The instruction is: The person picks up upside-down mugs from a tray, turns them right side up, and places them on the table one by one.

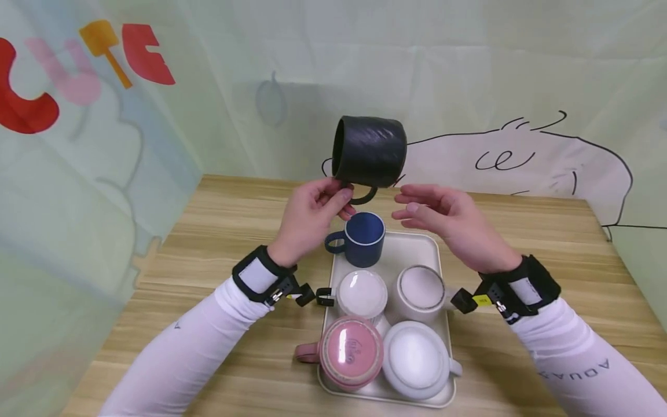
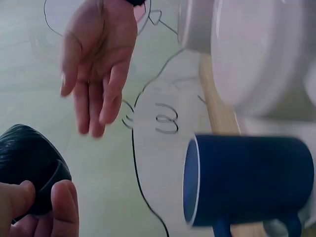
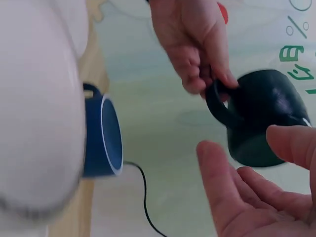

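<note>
A black mug (image 1: pixel 371 152) with a ridged side is held in the air on its side, its mouth turned to the left. My left hand (image 1: pixel 315 214) pinches its handle between thumb and fingers, as the right wrist view also shows at the mug's handle (image 3: pixel 220 106). Close to the right of the mug, my right hand (image 1: pixel 453 223) is held with loosely extended fingers, apart from it. Below both hands, a blue mug (image 1: pixel 363 240) stands upright at the far left of a white tray (image 1: pixel 411 246), its handle to the left.
On the tray, several mugs sit upside down: a pink mug (image 1: pixel 351 352), a white mug (image 1: pixel 418 360), another white mug (image 1: pixel 421 289) and a pale mug (image 1: pixel 362 294) with a dark handle. The tray lies on a wooden table (image 1: pixel 245 231) before a printed cloth backdrop (image 1: pixel 333 63).
</note>
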The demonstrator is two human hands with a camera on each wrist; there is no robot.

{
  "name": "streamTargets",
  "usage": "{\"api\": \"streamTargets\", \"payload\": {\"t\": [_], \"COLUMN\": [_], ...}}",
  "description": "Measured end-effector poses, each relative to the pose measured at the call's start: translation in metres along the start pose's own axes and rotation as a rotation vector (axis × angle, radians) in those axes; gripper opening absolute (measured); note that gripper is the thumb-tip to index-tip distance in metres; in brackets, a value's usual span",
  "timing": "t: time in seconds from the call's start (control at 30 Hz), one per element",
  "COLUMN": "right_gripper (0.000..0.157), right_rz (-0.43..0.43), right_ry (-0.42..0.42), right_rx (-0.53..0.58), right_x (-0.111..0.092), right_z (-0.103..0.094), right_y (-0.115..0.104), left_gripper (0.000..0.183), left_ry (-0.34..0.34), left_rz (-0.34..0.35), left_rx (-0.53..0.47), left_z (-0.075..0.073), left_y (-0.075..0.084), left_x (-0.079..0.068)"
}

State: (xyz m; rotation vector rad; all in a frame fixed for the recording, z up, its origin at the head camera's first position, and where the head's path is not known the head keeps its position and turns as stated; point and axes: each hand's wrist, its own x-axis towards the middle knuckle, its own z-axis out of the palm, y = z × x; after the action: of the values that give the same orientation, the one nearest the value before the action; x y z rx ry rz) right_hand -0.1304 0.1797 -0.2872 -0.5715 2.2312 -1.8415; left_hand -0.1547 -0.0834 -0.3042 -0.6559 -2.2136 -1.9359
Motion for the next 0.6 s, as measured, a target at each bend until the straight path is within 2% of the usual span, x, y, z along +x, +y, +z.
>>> {"api": "streamTargets", "payload": {"t": [0.3, 0.6], "right_gripper": [0.054, 0.063], "right_rz": [0.025, 0.031], "right_ry": [0.103, 0.159], "right_rx": [-0.331, -0.502], "right_x": [-0.015, -0.029], "right_z": [-0.024, -0.048], "right_y": [0.004, 0.014], "left_gripper": [0.020, 0.021], "left_ry": [0.085, 0.147], "left_rz": [0.017, 0.029], "left_rx": [0.195, 0.489], "left_z": [-0.050, -0.090], "left_y": [-0.009, -0.015], "left_x": [-0.007, -0.018]}}
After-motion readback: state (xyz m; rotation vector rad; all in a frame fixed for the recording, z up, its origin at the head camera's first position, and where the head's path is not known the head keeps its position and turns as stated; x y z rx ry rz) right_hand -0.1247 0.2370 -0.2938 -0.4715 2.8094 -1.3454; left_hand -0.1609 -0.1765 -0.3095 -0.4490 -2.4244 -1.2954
